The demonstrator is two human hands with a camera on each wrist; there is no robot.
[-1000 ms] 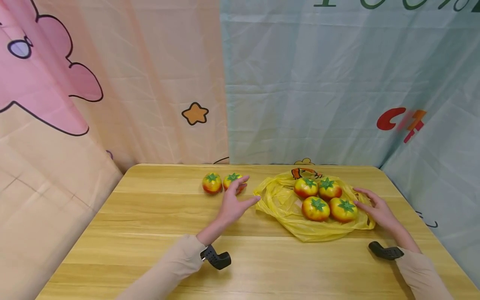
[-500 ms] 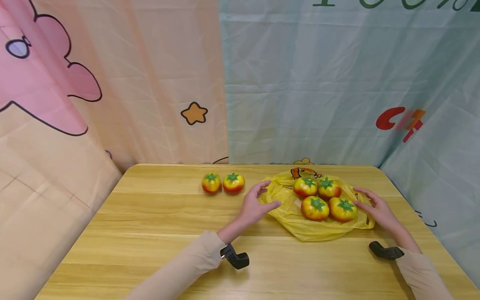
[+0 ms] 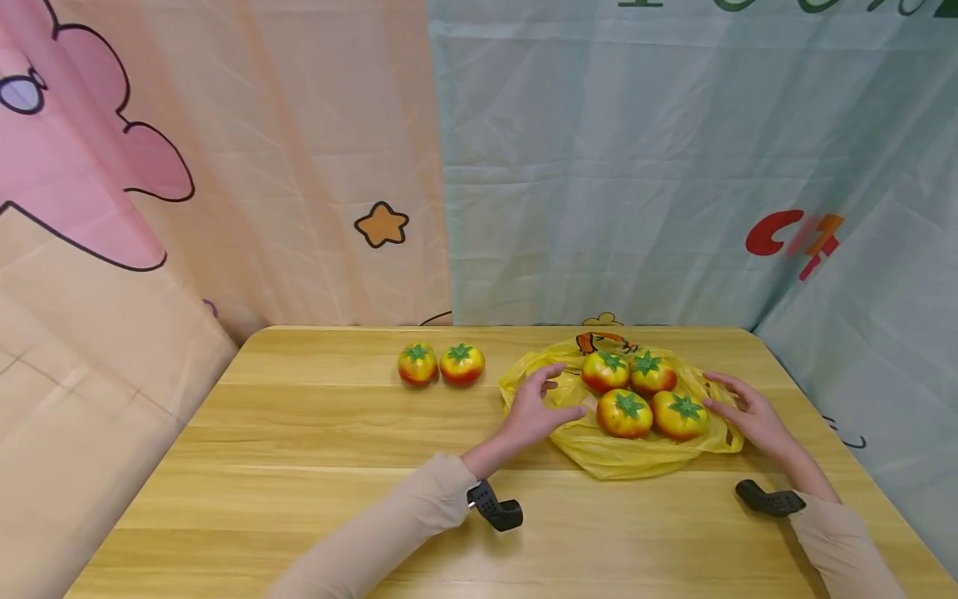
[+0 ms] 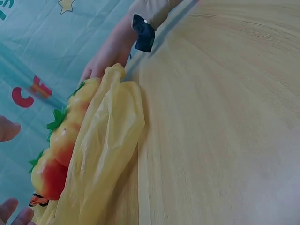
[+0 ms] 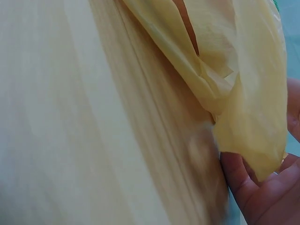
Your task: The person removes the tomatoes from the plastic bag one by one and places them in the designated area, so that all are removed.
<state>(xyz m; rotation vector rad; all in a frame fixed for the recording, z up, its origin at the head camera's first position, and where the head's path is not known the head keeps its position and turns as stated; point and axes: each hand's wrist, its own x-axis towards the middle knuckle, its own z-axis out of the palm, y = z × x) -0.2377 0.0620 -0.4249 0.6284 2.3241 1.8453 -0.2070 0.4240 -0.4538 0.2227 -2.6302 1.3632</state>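
Note:
A thin yellow plastic bag [image 3: 621, 457] lies spread on the table, with several yellow-and-red tomatoes [image 3: 624, 413] with green leafy tops resting on it. Over the bag's left side is my left hand [image 3: 533, 413], thumb and fingers spread apart and holding nothing. In the left wrist view, the crumpled side of the bag [image 4: 105, 136] runs beside the row of tomatoes [image 4: 63, 140]. My right hand [image 3: 756, 420] is at the bag's right edge, its thumb tip close to a tomato. In the right wrist view, a bag corner [image 5: 255, 136] hangs between my thumb and lower fingers [image 5: 236, 173].
Two more tomatoes [image 3: 461, 366] sit side by side at the back of the wooden table [image 3: 299, 466], left of the bag. Printed curtains [image 3: 599, 166] hang behind the table and along its sides. Each wrist carries a black camera mount [image 3: 497, 507].
My left hand has moved right, from in front of the two separate tomatoes to over the bag's left side. My right hand has stayed at the bag's right edge; the tomatoes lie as before.

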